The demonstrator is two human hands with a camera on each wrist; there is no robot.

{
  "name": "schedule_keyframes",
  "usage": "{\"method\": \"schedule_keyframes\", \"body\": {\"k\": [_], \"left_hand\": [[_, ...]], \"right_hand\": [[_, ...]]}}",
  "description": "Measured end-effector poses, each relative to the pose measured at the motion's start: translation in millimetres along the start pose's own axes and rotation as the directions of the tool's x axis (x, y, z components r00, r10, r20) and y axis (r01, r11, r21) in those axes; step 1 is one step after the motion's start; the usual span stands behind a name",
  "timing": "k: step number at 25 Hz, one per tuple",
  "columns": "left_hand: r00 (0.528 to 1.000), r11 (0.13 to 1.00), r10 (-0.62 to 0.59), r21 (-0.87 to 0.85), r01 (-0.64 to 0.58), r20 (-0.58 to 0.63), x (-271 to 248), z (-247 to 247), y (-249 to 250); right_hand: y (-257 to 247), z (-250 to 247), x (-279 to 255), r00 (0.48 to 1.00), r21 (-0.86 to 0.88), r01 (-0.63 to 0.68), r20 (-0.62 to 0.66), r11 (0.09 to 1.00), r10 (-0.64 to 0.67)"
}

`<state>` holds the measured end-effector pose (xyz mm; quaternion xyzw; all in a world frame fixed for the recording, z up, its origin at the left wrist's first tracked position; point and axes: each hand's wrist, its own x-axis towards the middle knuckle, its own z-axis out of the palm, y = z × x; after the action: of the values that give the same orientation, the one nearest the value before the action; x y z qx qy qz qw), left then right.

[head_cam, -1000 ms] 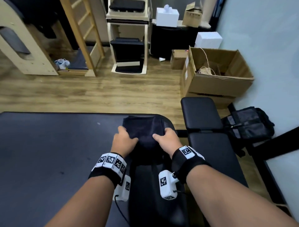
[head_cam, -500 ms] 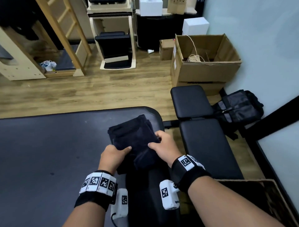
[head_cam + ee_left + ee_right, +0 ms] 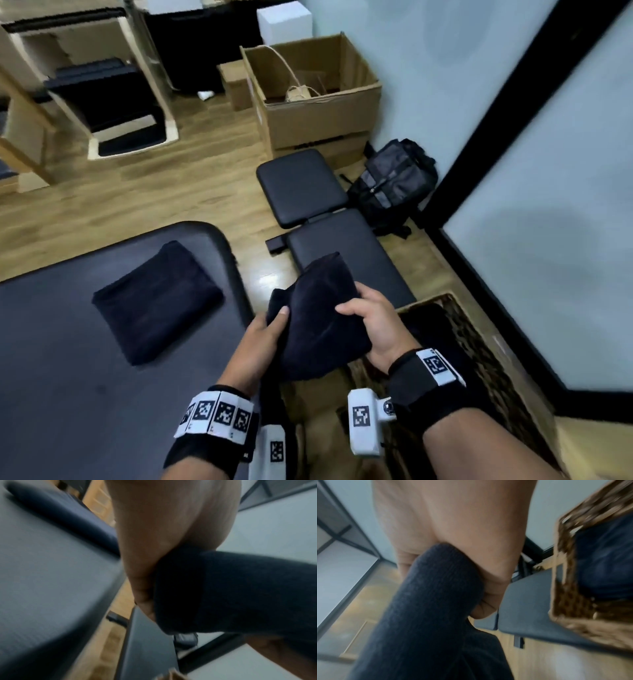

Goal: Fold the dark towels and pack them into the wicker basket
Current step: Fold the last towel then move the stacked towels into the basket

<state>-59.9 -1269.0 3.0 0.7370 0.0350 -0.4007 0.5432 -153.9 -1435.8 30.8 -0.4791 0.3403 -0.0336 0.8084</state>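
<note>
Both hands, left hand [image 3: 262, 337] & right hand [image 3: 375, 320], gripping folded towel [image 3: 317, 318] midair; fingers underneath hidden; wicker basket [image 3: 479, 346] cut off by frame; 2nd towel [image 3: 157, 301] lying on desk [image 3: 61, 342]

Home gym or storeroom: padded bench [image 3: 342, 246], cardboard box [image 3: 318, 109], backpack [image 3: 394, 185].

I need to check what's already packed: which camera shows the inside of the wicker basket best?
The right wrist view: the brown wicker basket sits close, with dark blue fabric visible inside. The head view catches only its rim and a dark interior behind the right hand. The left wrist view misses it.
</note>
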Motion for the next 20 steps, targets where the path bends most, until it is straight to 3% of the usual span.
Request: {"method": "schedule_keyframes", "body": {"k": [2, 4, 5, 7, 10, 12, 14, 18, 19, 20], "left_hand": [[0.975, 0.997, -0.078, -0.001, 0.080, 0.207, 8, 47, 8], [0.887, 0.985, -0.154, -0.003, 0.172, 0.435, 19, 100, 6], [0.845, 0.976, -0.186, -0.005, 0.218, 0.502, 24, 122, 4], [0.830, 0.971, -0.221, 0.037, 0.236, 0.513, 36, 162, -1], [0.909, 0.956, -0.122, 0.294, 0.000, 0.398, 63, 214, -4], [0.922, 0.891, 0.007, 0.415, -0.181, 0.386, 77, 233, -1], [0.886, 0.768, 0.062, 0.545, -0.336, 0.460, 94, 262, -6], [0.811, 0.495, 0.115, 0.675, -0.548, 0.574, 114, 286, -18], [0.748, 0.405, 0.189, 0.643, -0.650, 0.636, 115, 288, -24], [0.655, 0.308, 0.261, 0.582, -0.753, 0.709, 115, 289, -33]], "right_hand": [[-2, -45, -15, 0.997, 0.083, 0.012, -0.082, 0.996, -0.005], [0, -96, -32, 0.985, 0.177, 0.035, -0.173, 0.984, -0.004], [3, -120, -40, 0.980, 0.232, 0.050, -0.200, 0.972, -0.003], [12, -163, -54, 0.965, 0.307, 0.069, -0.262, 0.949, 0.015], [40, -213, -63, 0.883, 0.271, 0.031, -0.458, 0.962, 0.101], [62, -226, -61, 0.808, 0.221, -0.079, -0.557, 0.972, 0.192], [90, -239, -50, 0.727, 0.280, -0.167, -0.612, 0.945, 0.310], [137, -251, -17, 0.620, 0.418, -0.230, -0.633, 0.879, 0.463], [146, -253, -9, 0.593, 0.385, -0.251, -0.664, 0.888, 0.456], [153, -256, -3, 0.579, 0.298, -0.304, -0.697, 0.905, 0.424]]}}
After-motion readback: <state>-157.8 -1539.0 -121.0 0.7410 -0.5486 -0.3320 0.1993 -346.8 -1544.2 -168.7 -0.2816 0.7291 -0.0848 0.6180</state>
